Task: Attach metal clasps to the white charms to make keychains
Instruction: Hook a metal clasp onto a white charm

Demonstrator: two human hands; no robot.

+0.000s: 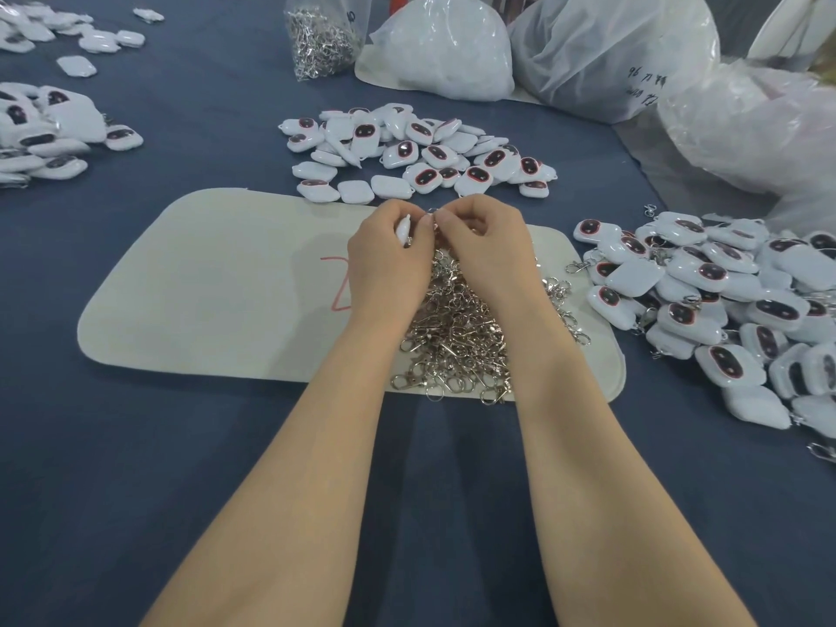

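My left hand [387, 246] grips a white charm [403, 228], held on edge above a cream mat [203, 287]. My right hand [486, 237] pinches a small metal clasp [434, 219] right beside the charm, fingertips of both hands meeting. A heap of loose silver clasps [457, 328] lies on the mat under and between my wrists. A pile of white charms with dark oval faces [420, 151] sits just beyond the mat. To the right lies a larger pile of charms with clasps on them [714, 300].
The table has a dark blue cloth [226, 468]. More white charms [49, 129] lie at the far left. A clear bag of clasps [323, 36] and large white plastic bags [610, 52] stand along the back and right.
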